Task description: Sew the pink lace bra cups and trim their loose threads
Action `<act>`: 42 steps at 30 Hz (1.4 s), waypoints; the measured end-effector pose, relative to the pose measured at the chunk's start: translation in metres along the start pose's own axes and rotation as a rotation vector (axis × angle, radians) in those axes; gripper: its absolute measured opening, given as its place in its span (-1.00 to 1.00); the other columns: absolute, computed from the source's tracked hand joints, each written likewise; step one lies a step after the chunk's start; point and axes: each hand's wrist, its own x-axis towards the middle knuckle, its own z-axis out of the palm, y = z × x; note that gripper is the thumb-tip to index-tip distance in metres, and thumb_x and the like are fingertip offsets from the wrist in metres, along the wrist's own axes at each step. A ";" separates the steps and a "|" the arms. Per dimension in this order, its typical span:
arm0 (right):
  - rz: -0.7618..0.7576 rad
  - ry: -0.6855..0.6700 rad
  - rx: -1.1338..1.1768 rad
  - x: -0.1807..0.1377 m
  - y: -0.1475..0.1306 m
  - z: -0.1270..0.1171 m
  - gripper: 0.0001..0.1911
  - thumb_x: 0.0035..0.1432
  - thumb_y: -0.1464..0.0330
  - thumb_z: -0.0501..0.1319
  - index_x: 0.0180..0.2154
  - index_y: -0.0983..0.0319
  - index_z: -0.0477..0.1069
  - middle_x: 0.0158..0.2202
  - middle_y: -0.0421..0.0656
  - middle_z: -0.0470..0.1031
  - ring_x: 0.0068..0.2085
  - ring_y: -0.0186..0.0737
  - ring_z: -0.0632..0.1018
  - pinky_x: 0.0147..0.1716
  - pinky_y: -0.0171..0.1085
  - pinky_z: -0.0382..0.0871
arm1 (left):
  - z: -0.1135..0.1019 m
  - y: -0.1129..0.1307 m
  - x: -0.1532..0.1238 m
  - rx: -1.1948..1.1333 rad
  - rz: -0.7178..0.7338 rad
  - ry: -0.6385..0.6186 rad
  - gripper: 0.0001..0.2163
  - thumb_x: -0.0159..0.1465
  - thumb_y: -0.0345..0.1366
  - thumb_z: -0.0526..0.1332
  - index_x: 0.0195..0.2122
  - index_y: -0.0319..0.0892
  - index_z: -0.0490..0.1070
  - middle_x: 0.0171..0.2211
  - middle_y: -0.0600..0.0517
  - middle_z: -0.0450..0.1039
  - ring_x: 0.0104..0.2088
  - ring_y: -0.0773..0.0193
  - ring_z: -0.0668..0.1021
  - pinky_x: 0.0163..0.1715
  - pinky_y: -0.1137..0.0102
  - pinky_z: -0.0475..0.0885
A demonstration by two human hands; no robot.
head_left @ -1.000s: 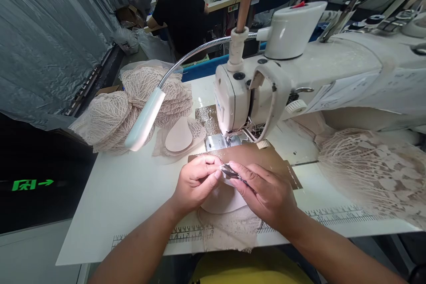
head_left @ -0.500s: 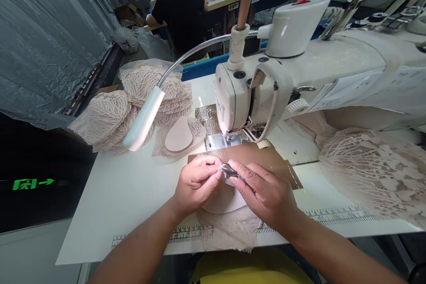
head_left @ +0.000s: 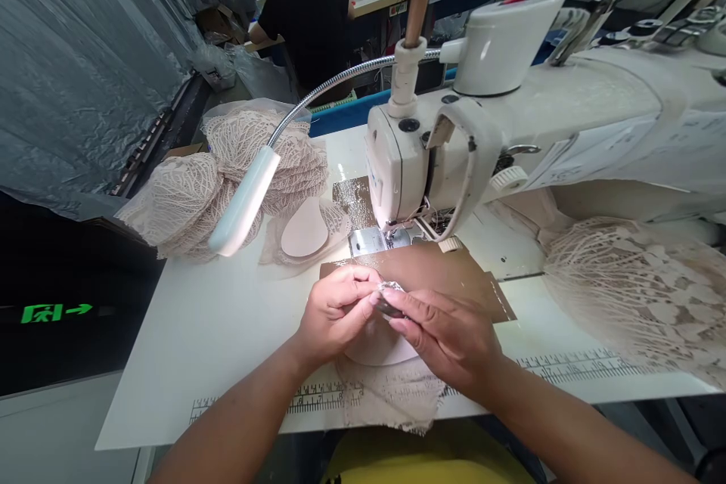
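Observation:
My left hand (head_left: pixel 334 311) and my right hand (head_left: pixel 448 336) meet over a beige lace piece with a smooth cup (head_left: pixel 386 378) at the table's near edge. The left fingers pinch the top edge of that lace. The right hand is closed round a small dark metal tool (head_left: pixel 388 308), probably thread snips, whose tip touches the pinched edge. Just beyond the hands lies a brown taped patch (head_left: pixel 436 268) in front of the sewing machine's needle plate (head_left: pixel 371 240).
A white sewing machine (head_left: pixel 510 128) fills the right half of the table, with a gooseneck lamp (head_left: pixel 243 200) to its left. Stacks of lace cups (head_left: pixel 227 181) lie at the far left, more lace (head_left: pixel 635 287) at the right. A person in black sits at a bench behind.
My right hand has shifted a little left and closed in on my left fingers, so the dark tool is now mostly covered. The lace piece has barely moved.

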 end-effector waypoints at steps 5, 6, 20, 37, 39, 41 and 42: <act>0.185 0.035 -0.065 0.004 0.000 0.001 -0.74 0.17 0.39 0.18 -0.08 0.26 0.40 -0.37 -0.16 0.55 -0.42 -0.32 0.53 -0.39 -0.35 0.45 | 0.000 0.000 -0.001 0.011 0.002 0.007 -0.84 0.25 -0.46 0.14 -0.41 -0.23 0.49 -0.30 -0.06 0.42 -0.25 0.27 0.47 -0.21 0.36 0.38; 0.169 0.037 -0.087 0.004 0.000 0.002 -0.75 0.17 0.40 0.18 -0.08 0.28 0.41 -0.37 -0.15 0.55 -0.41 -0.31 0.53 -0.39 -0.34 0.45 | 0.000 0.000 0.000 0.008 -0.002 0.012 -0.85 0.25 -0.46 0.14 -0.39 -0.23 0.50 -0.30 -0.06 0.42 -0.25 0.27 0.47 -0.21 0.36 0.38; 0.042 0.074 -0.233 0.000 0.005 0.006 -0.72 0.13 0.44 0.24 -0.08 0.35 0.41 -0.36 -0.09 0.56 -0.40 -0.28 0.55 -0.38 -0.32 0.45 | -0.002 -0.002 0.000 -0.035 -0.004 0.054 -0.84 0.24 -0.49 0.15 -0.35 -0.22 0.53 -0.27 -0.07 0.42 -0.22 0.25 0.48 -0.18 0.35 0.41; -0.011 0.091 -0.370 0.001 0.002 0.007 -0.71 0.15 0.43 0.23 -0.05 0.30 0.40 -0.33 -0.10 0.57 -0.39 -0.29 0.56 -0.37 -0.35 0.43 | 0.000 0.001 -0.001 -0.001 -0.034 0.010 -0.76 0.25 -0.44 0.14 -0.57 -0.25 0.42 -0.30 -0.08 0.44 -0.24 0.25 0.48 -0.20 0.35 0.39; 0.003 0.065 -0.360 0.000 0.002 0.006 -0.70 0.16 0.44 0.22 -0.04 0.29 0.40 -0.32 -0.11 0.58 -0.38 -0.29 0.56 -0.36 -0.35 0.43 | 0.000 0.001 0.000 0.002 -0.039 0.004 -0.76 0.26 -0.42 0.14 -0.56 -0.25 0.43 -0.30 -0.09 0.45 -0.25 0.24 0.48 -0.21 0.34 0.39; 0.011 0.042 -0.341 -0.001 0.003 0.006 -0.70 0.16 0.45 0.20 -0.03 0.27 0.40 -0.31 -0.12 0.58 -0.37 -0.30 0.56 -0.35 -0.35 0.43 | 0.000 0.001 0.000 0.014 -0.040 -0.004 -0.78 0.26 -0.41 0.13 -0.52 -0.24 0.45 -0.31 -0.09 0.45 -0.27 0.25 0.48 -0.24 0.34 0.39; 0.010 0.033 -0.330 -0.002 0.003 0.006 -0.69 0.16 0.46 0.20 -0.03 0.26 0.40 -0.31 -0.13 0.58 -0.38 -0.31 0.56 -0.36 -0.35 0.43 | 0.000 0.002 0.000 0.023 -0.038 -0.009 -0.78 0.26 -0.41 0.13 -0.51 -0.24 0.46 -0.33 -0.08 0.45 -0.28 0.25 0.47 -0.25 0.34 0.39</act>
